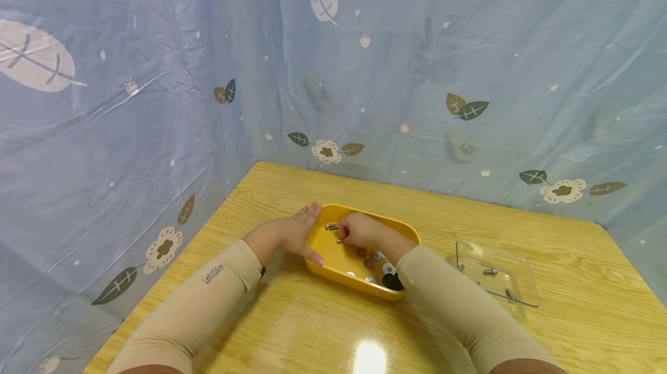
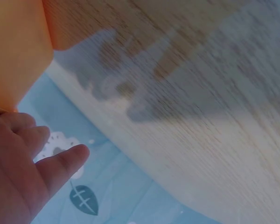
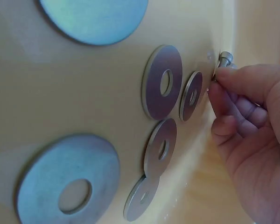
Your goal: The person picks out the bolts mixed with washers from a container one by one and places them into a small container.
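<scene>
My left hand (image 1: pixel 297 232) rests at the left end of a yellow plastic tray (image 1: pixel 359 288), fingers extended along its outside and thumb over the front rim. In the left wrist view its fingers (image 2: pixel 63 168) look straight. My right hand (image 1: pixel 362 229) reaches down into the tray, thumb and index finger pinching at a small metal bolt (image 1: pixel 339 241). Two more bolts (image 1: pixel 331 227) lie just left of those fingers. In the right wrist view a socket-head bolt (image 3: pixel 225 59) shows right at the thumb tip, partly hidden. Several flat washers (image 3: pixel 162 83) lie on the tray floor beside this hand.
A black round piece (image 1: pixel 392 282) sits in the tray's near right corner. Right of the tray, a clear plastic box (image 1: pixel 523 281) holds bolts and thin rods, partly behind the right forearm. Patterned blue curtains (image 1: pixel 396 73) border the wooden table (image 1: pixel 292 327).
</scene>
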Demonstrator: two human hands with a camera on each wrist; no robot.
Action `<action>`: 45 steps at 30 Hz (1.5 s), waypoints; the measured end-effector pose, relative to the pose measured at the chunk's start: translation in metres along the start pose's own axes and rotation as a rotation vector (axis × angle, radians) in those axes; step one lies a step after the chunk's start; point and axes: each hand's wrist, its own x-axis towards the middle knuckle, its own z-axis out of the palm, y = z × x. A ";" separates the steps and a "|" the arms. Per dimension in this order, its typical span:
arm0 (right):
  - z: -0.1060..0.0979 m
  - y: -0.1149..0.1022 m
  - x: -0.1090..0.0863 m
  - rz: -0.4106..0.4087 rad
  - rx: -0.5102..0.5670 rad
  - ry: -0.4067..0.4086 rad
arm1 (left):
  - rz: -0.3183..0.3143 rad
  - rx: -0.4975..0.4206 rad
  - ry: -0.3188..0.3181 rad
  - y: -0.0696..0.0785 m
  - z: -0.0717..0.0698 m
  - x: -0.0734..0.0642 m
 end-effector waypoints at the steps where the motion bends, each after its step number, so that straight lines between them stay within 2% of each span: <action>1: 0.000 0.001 0.000 0.005 0.009 -0.017 | 0.001 0.003 0.001 0.000 0.000 0.000; 6: -0.002 0.004 -0.002 0.018 0.049 -0.122 | 0.005 0.011 0.010 0.000 0.000 0.003; 8: -0.003 0.006 -0.003 0.006 0.054 -0.128 | 0.007 0.008 0.014 0.000 -0.001 0.004; 13: -0.004 0.011 -0.005 -0.033 0.068 -0.121 | 0.012 -0.005 0.008 0.003 -0.001 0.004; 23: -0.009 0.012 -0.005 -0.067 -0.021 -0.111 | 0.015 -0.014 -0.003 0.006 -0.003 0.005; 29: -0.019 0.008 -0.008 -0.149 -0.005 -0.004 | 0.017 -0.025 0.009 0.002 0.001 0.002; 33: -0.031 0.001 -0.014 -0.194 0.054 0.045 | 0.003 -0.026 0.004 -0.001 0.004 0.000; 36: -0.046 0.000 -0.022 -0.186 0.070 0.077 | 0.012 -0.048 0.014 -0.002 0.003 -0.001; 42: -0.080 0.011 -0.049 -0.178 0.122 0.096 | 0.006 -0.053 0.022 -0.003 0.001 0.000; 45: -0.093 0.022 -0.066 -0.164 0.115 0.115 | 0.009 -0.048 0.024 -0.003 0.002 0.001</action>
